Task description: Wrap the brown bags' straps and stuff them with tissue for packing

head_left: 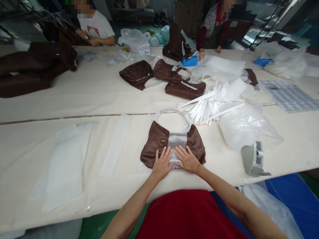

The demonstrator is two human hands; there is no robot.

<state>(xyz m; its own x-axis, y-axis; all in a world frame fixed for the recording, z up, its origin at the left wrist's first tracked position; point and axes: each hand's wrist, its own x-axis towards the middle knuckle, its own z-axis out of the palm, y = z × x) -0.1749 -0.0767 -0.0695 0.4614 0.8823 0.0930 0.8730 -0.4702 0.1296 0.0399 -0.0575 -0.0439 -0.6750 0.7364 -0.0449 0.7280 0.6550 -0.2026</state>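
A brown handbag [154, 143] lies on the pale table, its handle wrapped in white material and pointing away from me. Around its middle runs a silvery-grey band [177, 139]. My left hand [163, 162] rests flat on the lower part of the bag, fingers spread across the band's left edge. Flat on the band's right side lies my right hand [187, 160], its fingers also apart. The two hands are close together, and neither one grips anything.
White tubes [204, 108] and a clear plastic bag [246, 124] lie right of the handbag, near a grey tape dispenser [253, 159]. Translucent sheets [66, 162] are at left. More brown bags [137, 74] lie beyond. Two people stand across the table [104, 79].
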